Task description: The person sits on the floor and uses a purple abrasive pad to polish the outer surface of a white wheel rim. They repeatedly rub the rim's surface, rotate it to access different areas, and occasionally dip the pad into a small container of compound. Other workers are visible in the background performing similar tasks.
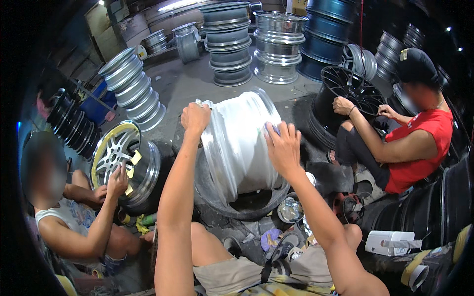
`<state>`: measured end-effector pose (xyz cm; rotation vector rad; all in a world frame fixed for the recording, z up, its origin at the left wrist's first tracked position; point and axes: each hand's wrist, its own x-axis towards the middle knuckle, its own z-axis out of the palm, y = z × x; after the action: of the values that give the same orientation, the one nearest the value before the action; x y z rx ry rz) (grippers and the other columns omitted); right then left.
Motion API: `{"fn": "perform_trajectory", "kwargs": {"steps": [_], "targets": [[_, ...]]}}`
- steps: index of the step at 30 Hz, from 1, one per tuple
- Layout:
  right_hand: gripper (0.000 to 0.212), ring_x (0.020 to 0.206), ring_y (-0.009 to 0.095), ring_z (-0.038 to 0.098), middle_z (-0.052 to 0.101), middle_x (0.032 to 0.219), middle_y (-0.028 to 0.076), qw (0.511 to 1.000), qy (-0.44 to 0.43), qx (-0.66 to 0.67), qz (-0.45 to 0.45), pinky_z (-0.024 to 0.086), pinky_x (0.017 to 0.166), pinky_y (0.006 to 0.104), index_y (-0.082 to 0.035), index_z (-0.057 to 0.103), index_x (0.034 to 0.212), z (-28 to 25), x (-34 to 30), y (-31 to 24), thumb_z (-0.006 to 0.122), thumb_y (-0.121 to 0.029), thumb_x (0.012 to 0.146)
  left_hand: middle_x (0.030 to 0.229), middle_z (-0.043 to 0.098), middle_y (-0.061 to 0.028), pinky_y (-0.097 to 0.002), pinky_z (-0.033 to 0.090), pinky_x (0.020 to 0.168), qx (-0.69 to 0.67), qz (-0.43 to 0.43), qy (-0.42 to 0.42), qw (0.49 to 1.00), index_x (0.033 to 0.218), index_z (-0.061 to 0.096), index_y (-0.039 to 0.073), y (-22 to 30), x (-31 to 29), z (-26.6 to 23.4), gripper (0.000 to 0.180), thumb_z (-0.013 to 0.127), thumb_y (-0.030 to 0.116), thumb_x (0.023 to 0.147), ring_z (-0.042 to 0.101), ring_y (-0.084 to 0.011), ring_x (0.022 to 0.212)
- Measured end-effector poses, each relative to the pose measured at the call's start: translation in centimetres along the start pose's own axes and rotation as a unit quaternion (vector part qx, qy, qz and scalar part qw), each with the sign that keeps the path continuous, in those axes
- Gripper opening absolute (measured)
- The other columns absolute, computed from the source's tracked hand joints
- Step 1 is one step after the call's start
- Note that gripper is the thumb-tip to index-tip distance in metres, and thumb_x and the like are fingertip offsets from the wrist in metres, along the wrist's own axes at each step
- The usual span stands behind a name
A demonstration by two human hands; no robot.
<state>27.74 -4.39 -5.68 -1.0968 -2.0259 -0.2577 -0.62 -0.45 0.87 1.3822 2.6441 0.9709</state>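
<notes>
In front of me a silver wheel rim (242,143) lies on its side, its pale barrel facing up. It rests in a dark tire (242,212) that lies flat on the ground. My left hand (195,117) is closed over the rim's upper left edge, next to a small crumpled whitish piece (204,103). My right hand (286,147) presses on the barrel near its right edge, fingers bent and slightly blurred. Beneath them shows a small bluish-purple pad (270,129), mostly hidden.
A person at left handles a spoked wheel (114,157) with yellow tape. At right, a person in red holds a black wheel (353,91). Stacked rims (228,44) stand behind. A small tub (290,208) sits near my right knee; a white container (390,242) is lower right.
</notes>
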Motion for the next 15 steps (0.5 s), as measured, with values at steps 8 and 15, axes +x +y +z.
{"fn": "perform_trajectory", "kwargs": {"steps": [8,15], "targets": [[0.030,0.100,0.030,0.051,0.057,0.103,0.011,0.999,0.001,0.041,0.016,0.037,0.084,0.0449,-0.013,0.074,0.125,0.8,3.3,1.4,0.063,-0.022,0.099,0.109,0.074,-0.0297,-0.0515,0.055,0.094,-0.002,0.006,-0.007,1.000,0.103,0.077,-0.005,0.8,-0.2,0.2,0.043,0.063,0.034,0.091,0.071,-0.0465,0.106],[0.031,0.100,0.030,0.050,0.057,0.103,0.011,0.999,0.004,0.039,-0.004,0.036,0.084,0.0448,-0.011,0.073,0.126,0.9,2.3,1.8,0.062,-0.023,0.099,0.110,0.072,-0.0323,-0.0534,0.054,0.096,-0.010,0.012,-0.010,1.000,0.104,0.075,-0.007,0.3,-0.2,0.5,0.047,0.061,0.036,0.091,0.069,-0.0478,0.109]]}}
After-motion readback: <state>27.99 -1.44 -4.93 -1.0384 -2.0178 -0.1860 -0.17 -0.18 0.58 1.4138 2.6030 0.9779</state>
